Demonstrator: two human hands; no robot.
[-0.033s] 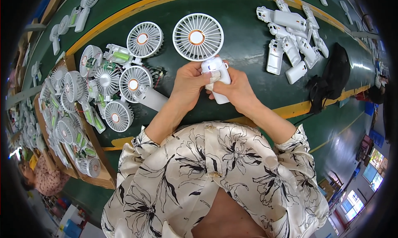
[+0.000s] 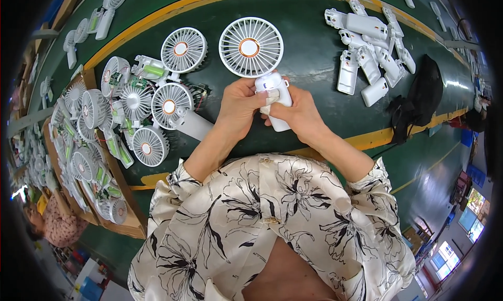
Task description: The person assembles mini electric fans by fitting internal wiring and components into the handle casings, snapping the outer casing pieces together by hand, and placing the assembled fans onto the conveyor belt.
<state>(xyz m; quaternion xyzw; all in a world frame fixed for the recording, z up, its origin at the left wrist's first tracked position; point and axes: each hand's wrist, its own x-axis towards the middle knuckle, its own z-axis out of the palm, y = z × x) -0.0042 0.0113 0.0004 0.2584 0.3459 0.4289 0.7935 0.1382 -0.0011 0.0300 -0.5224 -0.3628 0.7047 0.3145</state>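
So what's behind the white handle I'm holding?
Fingertips show past the left edge of the white handle, with green tabletop around; its back and whatever lies directly beneath are covered.

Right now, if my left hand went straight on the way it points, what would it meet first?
Your left hand is on the white handle, so that comes first; just past it, the round fan head probably lies in line, though depth is hard to judge from this view.

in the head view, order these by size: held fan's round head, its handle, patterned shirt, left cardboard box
Largest to smallest:
patterned shirt
cardboard box
fan's round head
handle, partly hidden
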